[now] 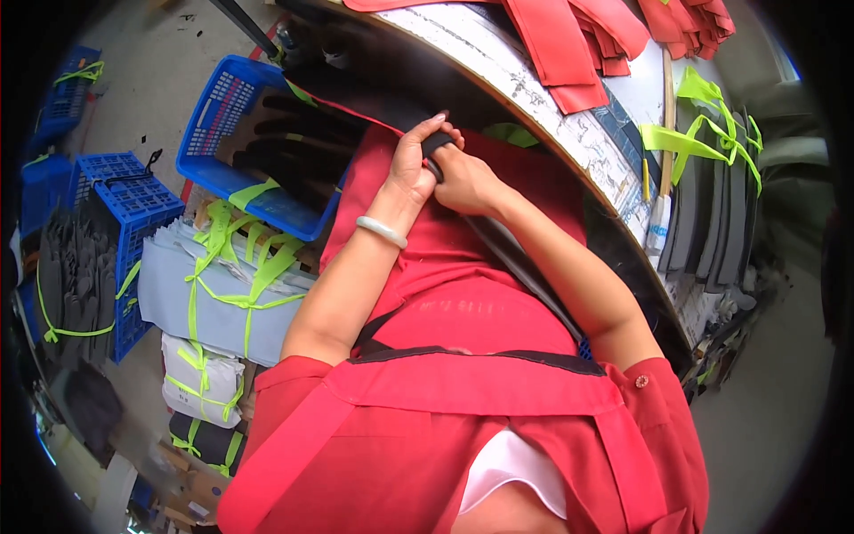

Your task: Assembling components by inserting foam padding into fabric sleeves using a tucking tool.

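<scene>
My left hand, with a pale bangle on its wrist, is closed round a black fabric strip in front of my red apron. Pressed against it, my right hand grips the same strip, its fingers curled. Part of the strip is hidden inside the hands. A dark length with a red edge stretches from near my hands toward the upper left. Below my right hand, another dark band hangs along the apron; whether it joins the held strip I cannot tell.
At left, a blue crate holds dark pieces, beside grey bundles tied with neon ribbon. The worktable curves along the right, bearing red fabric pieces and dark grey bundled strips. More blue crates stand farther left.
</scene>
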Motion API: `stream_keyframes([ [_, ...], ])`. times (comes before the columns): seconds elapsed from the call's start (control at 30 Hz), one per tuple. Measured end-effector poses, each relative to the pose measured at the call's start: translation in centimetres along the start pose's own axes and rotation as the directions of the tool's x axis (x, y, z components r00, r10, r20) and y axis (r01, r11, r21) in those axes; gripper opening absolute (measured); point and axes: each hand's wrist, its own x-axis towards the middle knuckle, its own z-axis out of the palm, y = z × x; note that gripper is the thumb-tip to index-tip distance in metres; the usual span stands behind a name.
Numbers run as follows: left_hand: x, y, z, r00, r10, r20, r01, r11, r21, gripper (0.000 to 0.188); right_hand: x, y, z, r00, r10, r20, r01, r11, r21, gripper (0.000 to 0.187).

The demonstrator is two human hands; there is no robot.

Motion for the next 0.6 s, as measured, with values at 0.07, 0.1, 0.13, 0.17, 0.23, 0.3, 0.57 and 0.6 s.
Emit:
stream_keyframes([
  [0.07,0.6,0.8,-0.3,1.0,-0.016,0.007,0.016,1.0,-0.022,0.025,1.1,0.7,0.4,0.999,-0.024,0.036,0.023,1.0,0.017,0.04],
  [0.1,0.2,0.9,0.1,0.998,-0.055,0.026,0.056,0.998,-0.04,0.026,0.4,0.9,1.3,0.99,-0.108,-0.088,0.109,0.994,0.001,0.044],
  [0.13,-0.3,0.9,0.5,0.995,-0.094,0.045,0.096,0.994,-0.058,0.028,-0.5,1.2,2.1,0.959,-0.191,-0.21,0.19,0.981,-0.025,0.048],
  [0.17,-0.6,1.2,0.2,0.996,-0.061,0.057,0.065,0.996,-0.065,0.03,-2.6,-0.1,1.7,0.969,-0.17,-0.181,0.167,0.985,-0.035,0.059],
  [0.23,-0.8,0.8,0.6,0.997,-0.035,0.068,0.039,0.997,-0.059,0.029,-4.3,0.6,2.1,0.956,-0.175,-0.236,0.178,0.984,-0.009,0.065],
  [0.3,-0.2,0.5,0.6,0.995,0.001,0.102,-0.001,1.0,0.003,0.029,-2.7,0.1,0.8,0.969,-0.142,-0.205,0.135,0.99,-0.046,0.06],
  [0.57,-2.0,0.7,1.5,0.999,-0.046,0.011,0.047,0.992,-0.118,0.019,-4.1,0.7,1.5,0.963,-0.166,-0.211,0.175,0.984,0.024,0.045],
  [0.6,-1.4,0.4,0.7,0.999,-0.045,0.006,0.045,0.991,-0.124,0.019,-3.5,0.6,1.5,0.965,-0.165,-0.204,0.174,0.985,0.024,0.045],
])
